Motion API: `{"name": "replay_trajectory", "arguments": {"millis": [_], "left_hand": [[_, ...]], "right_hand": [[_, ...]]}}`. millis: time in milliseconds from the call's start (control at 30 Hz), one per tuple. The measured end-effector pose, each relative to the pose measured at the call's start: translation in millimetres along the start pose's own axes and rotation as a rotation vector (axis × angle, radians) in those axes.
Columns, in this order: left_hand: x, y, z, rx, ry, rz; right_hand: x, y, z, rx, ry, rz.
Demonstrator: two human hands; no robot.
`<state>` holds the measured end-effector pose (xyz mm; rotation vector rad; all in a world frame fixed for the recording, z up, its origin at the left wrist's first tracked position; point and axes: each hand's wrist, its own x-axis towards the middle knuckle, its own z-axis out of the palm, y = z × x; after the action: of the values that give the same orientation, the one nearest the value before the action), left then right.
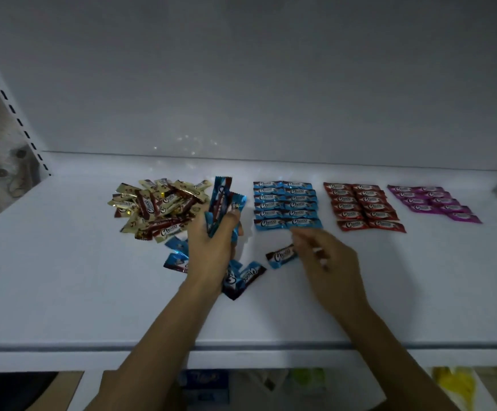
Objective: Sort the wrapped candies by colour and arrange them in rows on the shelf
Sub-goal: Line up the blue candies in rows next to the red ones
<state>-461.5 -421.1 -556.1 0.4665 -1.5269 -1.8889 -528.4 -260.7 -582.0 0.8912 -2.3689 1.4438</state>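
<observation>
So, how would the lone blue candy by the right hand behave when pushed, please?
The lone blue candy lies flat, so it would probably slide, not roll. Its glossy wrapper looks slippery and light; the crimped ends likely flex.

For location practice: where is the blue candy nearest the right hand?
Head view, centre: blue candy on the shelf, below blue rows, left of right hand.

blue candies (pixel 287 204), red candies (pixel 363 207) — purplish candies (pixel 432 203), perhaps
</observation>
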Motion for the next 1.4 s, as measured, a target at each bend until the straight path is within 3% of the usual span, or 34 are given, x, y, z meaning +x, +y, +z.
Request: {"name": "replay_trajectory", "arguments": {"millis": [100,167,267,367,567,700,867,967,1033,1167,1300,1400], "left_hand": [[1.9,1.5,0.0,-0.029,-0.003,-0.017],[3.0,1.0,0.1,-0.028,0.001,-0.028],[2.9,0.2,0.5,-0.015,-0.007,-0.014],[2.5,0.0,1.0,-0.014,0.004,0.01],[0.7,1.2,1.1,-0.013,0.003,0.036],[-2.2,1.7,-2.0,-0.013,0.011,0.039],[-2.7,-1.0,-1.7,0.052,-0.034,0.13],[-6.0,-0.8,2.3,0.272,-0.093,0.243],[-6.9,-1.7,3.0,0.429,-0.146,0.321],[-4.5,-12.2,1.5,0.86,-0.213,0.498],[-9.5,-16.6,5.7,1.034,-0.298,0.735],[-8.0,-17.7,5.2,1.026,-0.255,0.726]], "right_hand": [[2.9,3.3,-13.0,0.071,0.181,0.129],[-1.9,2.2,-10.1,-0.004,0.095,0.073],[-11.1,1.4,1.5,-0.304,-0.072,-0.175],[-8.9,-1.1,6.5,-0.521,-0.141,-0.308],[11.2,-2.3,24.1,-0.646,-0.231,-0.311],[7.3,0.0,27.4,-0.543,-0.239,-0.275],[7.3,6.9,29.9,-0.628,-0.196,-0.305],[9.1,3.3,27.0,-0.442,-0.085,-0.319],[9.6,-4.2,18.3,-0.122,-0.014,-0.265],[7.3,-20.6,-0.7,0.542,-0.11,0.041],[6.9,-23.7,-2.6,0.6,-0.198,0.207],[8.8,-23.0,-6.6,0.646,-0.141,0.33]]}}
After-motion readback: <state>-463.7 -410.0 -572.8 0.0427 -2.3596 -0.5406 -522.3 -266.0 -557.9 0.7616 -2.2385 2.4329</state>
